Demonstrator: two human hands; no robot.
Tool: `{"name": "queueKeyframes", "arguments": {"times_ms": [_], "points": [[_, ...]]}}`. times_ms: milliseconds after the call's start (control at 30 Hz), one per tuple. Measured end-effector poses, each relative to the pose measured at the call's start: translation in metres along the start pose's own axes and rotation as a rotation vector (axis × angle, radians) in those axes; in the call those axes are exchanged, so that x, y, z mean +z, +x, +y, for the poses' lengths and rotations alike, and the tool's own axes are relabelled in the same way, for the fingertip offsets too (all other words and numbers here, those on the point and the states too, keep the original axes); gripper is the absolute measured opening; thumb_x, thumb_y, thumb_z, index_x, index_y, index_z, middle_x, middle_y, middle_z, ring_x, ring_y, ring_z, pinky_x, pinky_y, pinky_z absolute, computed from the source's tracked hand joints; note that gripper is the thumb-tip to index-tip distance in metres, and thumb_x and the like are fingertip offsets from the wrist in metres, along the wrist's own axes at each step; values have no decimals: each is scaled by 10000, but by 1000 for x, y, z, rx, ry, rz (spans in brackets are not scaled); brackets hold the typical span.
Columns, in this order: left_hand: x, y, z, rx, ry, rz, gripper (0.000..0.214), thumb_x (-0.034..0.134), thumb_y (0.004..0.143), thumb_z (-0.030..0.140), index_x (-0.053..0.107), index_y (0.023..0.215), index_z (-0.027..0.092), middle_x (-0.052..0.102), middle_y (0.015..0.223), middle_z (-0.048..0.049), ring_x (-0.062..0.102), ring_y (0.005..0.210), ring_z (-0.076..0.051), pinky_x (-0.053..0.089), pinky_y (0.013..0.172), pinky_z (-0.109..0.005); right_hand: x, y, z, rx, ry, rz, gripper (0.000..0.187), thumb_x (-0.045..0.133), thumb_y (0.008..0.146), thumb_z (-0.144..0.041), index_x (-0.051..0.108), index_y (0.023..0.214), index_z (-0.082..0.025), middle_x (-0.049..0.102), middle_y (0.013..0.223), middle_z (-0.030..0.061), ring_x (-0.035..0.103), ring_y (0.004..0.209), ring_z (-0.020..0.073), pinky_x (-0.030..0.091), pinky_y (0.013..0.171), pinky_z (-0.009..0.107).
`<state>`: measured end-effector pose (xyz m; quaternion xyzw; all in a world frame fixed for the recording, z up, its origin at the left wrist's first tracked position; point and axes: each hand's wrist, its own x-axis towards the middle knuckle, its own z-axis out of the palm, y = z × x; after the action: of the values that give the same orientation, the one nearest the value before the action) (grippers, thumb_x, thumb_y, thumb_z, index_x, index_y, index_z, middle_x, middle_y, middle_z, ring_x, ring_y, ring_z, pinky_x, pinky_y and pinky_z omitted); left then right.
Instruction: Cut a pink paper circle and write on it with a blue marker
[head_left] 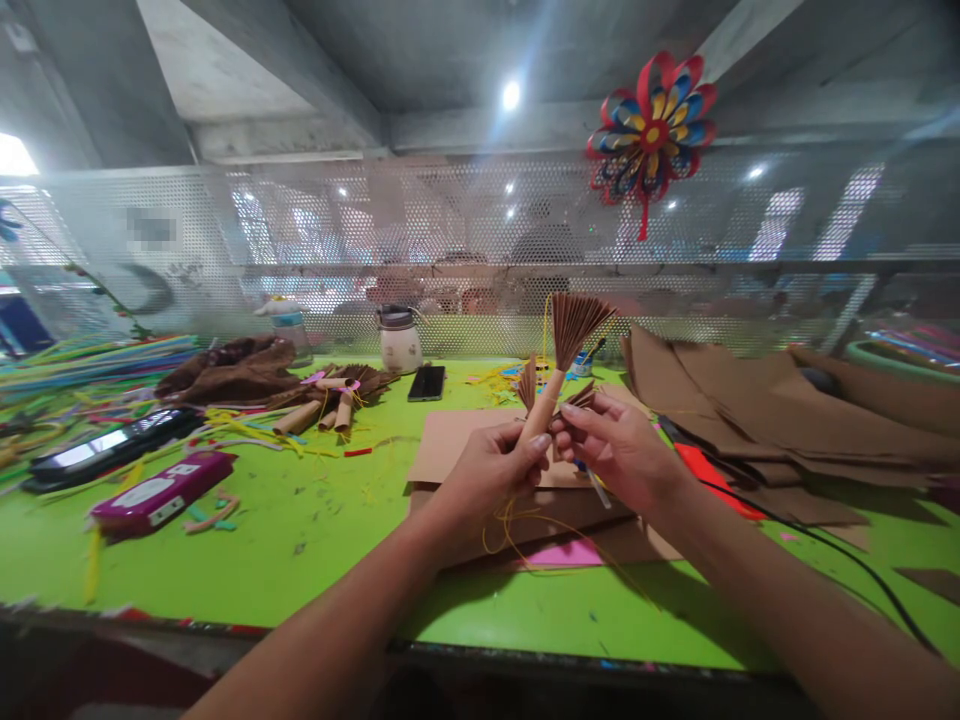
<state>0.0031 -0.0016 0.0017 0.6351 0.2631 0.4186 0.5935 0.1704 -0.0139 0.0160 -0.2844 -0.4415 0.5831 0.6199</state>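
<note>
A perforated screen stands beyond the far edge of my green surface, and a looped paper flower shows high up to the right. Above the middle of the surface, nearer its front edge than its far one, I hold up a brown paper tube with a pleated fan spreading from its top. My left hand is wrapped round the tube's lower end, thumb laid along it. My right hand pinches a small pleated piece against the tube's right side; whether thread is caught in that pinch too, I cannot tell.

To do this well, I judge, my left grip should be firm enough to stop the tube turning, yet light enough not to crush it, as it looks hollow. The pleats want pressing flat at their base only, leaving the tips free to spread. Yellow thread hangs in loose loops below my left hand, over the brown sheets and pink paper towards the front edge; it could snag, so the loops are best kept clear of my fingers.
</note>
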Motion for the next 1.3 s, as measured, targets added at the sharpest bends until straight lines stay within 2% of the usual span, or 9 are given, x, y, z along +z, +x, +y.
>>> {"name": "queueKeyframes", "arguments": {"times_ms": [367,567,700,833,933,1033,1133,1300], "points": [[0,2,2,-20,-56,24,351,763,742,458,629,790,136,512,650,22,417,557,-80,303,539,-229,1,0,2,8,0,-39,245,853,677,-251,683,827,-161,683,715,11,601,587,103,510,587,250],[-2,2,3,-22,-77,40,370,762,746,470,629,810,130,521,656,20,419,548,-71,281,518,-218,-2,1,5,19,0,-16,246,867,660,-240,686,805,-157,694,716,15,608,576,101,506,577,250],[-3,1,4,-11,-85,60,364,763,750,460,623,819,131,529,668,17,422,551,-68,288,517,-212,-3,0,7,-10,-95,8,238,853,681,-309,719,799,-152,681,708,17,585,572,97,469,541,238],[-4,2,5,4,-78,83,339,743,779,444,616,821,132,525,685,19,423,553,-63,291,511,-208,-1,-2,8,-75,-238,22,227,830,694,-355,748,774,-159,666,689,19,566,588,112,454,548,257],[-6,3,3,21,-61,95,347,723,793,463,613,825,135,513,673,23,420,549,-67,285,503,-210,2,-5,10,-152,-359,-1,232,796,733,-351,774,880,-173,665,683,18,554,596,123,466,568,279],[-7,5,2,37,-33,118,360,718,791,482,623,831,137,513,662,25,422,541,-73,296,507,-216,6,-9,13,-239,-493,5,266,755,776,-331,770,1001,-190,666,744,25,560,623,137,489,580,298],[-7,6,1,54,-14,136,360,714,793,491,626,817,143,495,643,35,416,533,-76,303,511,-221,8,-11,16,-359,-627,5,248,712,817,-307,759,1038,-204,669,852,54,588,711,174,508,597,319],[-7,6,0,74,14,138,354,689,819,490,621,815,143,493,644,36,416,543,-78,305,516,-221,10,-14,18,-496,-788,-34,240,627,887,-246,730,1101,-212,660,962,81,613,865,216,526,717,367]]}}
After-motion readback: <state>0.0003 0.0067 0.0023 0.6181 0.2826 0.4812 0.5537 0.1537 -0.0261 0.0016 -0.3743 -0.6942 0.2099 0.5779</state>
